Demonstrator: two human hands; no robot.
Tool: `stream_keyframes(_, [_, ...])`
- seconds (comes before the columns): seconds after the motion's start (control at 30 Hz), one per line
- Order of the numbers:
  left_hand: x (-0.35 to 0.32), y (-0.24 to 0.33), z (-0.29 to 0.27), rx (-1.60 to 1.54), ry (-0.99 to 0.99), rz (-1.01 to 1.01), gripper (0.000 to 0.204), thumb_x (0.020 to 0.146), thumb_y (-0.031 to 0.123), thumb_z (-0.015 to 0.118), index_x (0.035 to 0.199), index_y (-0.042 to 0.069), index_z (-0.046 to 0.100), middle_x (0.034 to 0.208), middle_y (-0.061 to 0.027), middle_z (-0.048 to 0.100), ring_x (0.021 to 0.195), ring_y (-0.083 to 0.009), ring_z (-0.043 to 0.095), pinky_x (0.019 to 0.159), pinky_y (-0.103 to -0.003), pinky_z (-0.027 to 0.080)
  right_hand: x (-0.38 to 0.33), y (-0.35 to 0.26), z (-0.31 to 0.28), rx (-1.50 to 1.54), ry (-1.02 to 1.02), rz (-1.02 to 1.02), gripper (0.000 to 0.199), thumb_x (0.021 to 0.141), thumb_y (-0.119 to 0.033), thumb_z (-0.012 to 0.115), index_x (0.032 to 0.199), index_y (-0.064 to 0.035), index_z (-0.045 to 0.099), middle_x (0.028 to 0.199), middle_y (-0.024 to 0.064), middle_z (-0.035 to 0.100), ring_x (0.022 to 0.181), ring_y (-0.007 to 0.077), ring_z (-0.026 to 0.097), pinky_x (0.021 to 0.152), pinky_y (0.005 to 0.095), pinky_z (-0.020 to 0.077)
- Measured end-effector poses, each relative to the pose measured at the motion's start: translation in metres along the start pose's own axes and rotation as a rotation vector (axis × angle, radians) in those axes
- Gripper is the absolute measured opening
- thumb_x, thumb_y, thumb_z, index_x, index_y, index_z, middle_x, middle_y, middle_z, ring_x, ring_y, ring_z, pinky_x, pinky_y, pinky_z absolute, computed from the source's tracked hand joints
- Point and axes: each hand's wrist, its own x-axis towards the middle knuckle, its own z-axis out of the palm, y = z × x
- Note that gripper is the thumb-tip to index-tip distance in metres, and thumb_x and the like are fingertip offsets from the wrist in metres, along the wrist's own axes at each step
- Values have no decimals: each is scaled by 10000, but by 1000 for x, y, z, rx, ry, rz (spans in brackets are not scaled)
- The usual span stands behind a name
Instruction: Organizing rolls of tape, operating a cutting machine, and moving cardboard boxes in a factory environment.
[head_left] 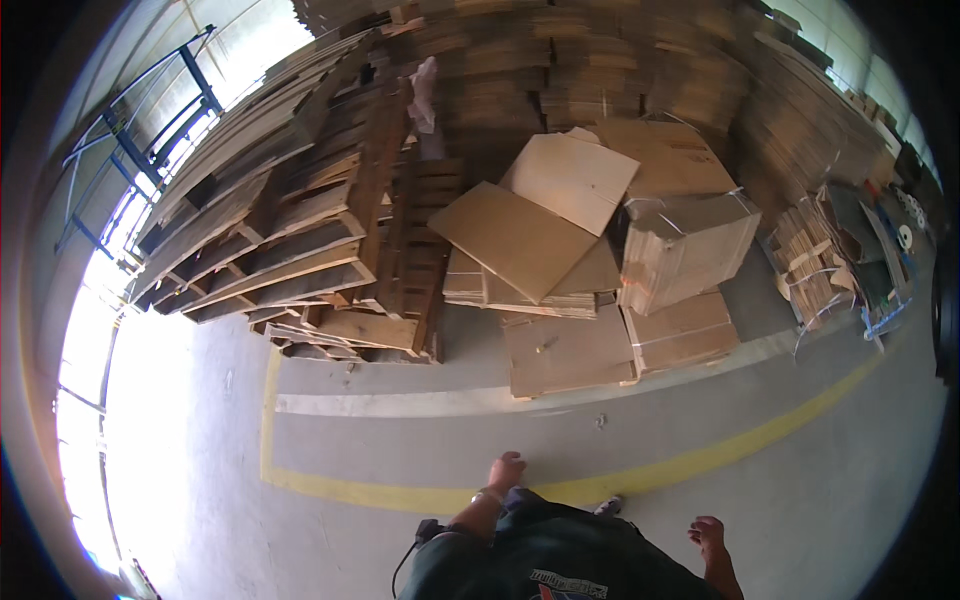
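smooth grey floor [400, 440], flat cardboard sheets [520, 240], seemingly empty hands

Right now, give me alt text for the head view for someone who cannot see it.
A person stands on a grey concrete floor, left hand and right hand empty at their sides. Ahead, past a yellow floor line, lie flattened cardboard stacks and wooden pallets.

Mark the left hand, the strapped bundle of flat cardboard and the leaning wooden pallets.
left hand [506, 470]: head view, on the back of the hand.
strapped cardboard bundle [685, 250]: head view, on its front face.
wooden pallets [300, 250]: head view, on a middle slat.
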Motion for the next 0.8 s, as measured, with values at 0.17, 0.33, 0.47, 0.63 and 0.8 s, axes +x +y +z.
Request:
stream_keyframes(0.17, [23, -54, -50, -145, 55, -199, 227, 686, 124, 592, 908, 166, 615, 1027, -38, 551, 712, -187, 607, 648, -263, 501, -34, 34, 77, -135, -360, -300, 220, 747, -62, 537, 945, 34, 523, 748, 174, 575, 580, 276, 566, 490, 330, 469])
stream_keyframes(0.33, [9, -140, -95, 70, 147, -166, 249, 678, 134, 597, 919, 192, 618, 1088, -53, 522, 749, -197, 604, 672, -271, 497, -65, -1, 152, -1096, -663, -1094, 236, 797, -185, 490, 927, 5, 543, 779, 135, 601, 647, 237, 594, 564, 354, 475])
stream_keyframes(0.47, [-14, -85, -156, -441, 64, -561, 398, 678, 289, 586, 1012, 72, 573, 938, -180, 595, 908, -310, 559, 794, -355, 442, -89, -26, 163, -596, -504, -573, 184, 788, -161, 512, 897, -17, 547, 763, 107, 598, 629, 214, 586, 542, 323, 460])
stream_keyframes(0.63, [-25, -151, -114, -249, 83, -458, 388, 685, 317, 563, 988, 78, 595, 953, -176, 590, 929, -307, 551, 810, -358, 436, -137, -100, 216, -184, -123, -44, 187, 757, -127, 559, 909, -20, 539, 745, 100, 585, 602, 192, 571, 539, 307, 451])
stream_keyframes(0.8, [-6, -115, -100, -399, -46, -499, 372, 680, 292, 586, 964, 52, 595, 794, -163, 623, 758, -265, 611, 693, -338, 484, -117, -56, 183, 149, -246, 19, 195, 768, -92, 539, 943, -6, 547, 788, 124, 595, 691, 214, 590, 569, 307, 463])
